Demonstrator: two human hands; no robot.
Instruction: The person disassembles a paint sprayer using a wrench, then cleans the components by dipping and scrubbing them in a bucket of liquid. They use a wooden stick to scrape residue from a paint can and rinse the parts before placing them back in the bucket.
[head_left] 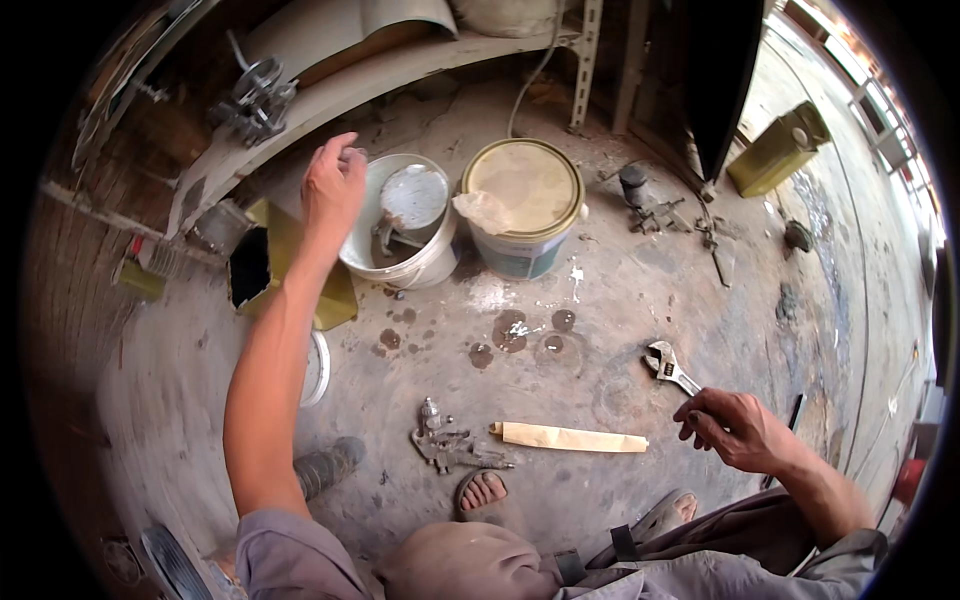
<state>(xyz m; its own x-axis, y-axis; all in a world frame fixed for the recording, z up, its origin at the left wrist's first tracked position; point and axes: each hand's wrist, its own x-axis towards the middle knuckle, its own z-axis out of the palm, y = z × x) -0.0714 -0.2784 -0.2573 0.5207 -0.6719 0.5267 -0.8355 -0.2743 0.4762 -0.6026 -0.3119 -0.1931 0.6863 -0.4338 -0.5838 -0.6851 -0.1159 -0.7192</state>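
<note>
The right grip point(735, 430) holds an adjustable wrench point(676, 372). How wide the left grip point(335, 183) stands, I cannot tell.

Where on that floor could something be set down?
Bare concrete floor shows between the silver adjustable wrench in the right hand and the cream-lidded round bucket, and between the grey metal spray gun and pale round disc. Crowded: around the open white plastic bucket and olive metal can.
</note>
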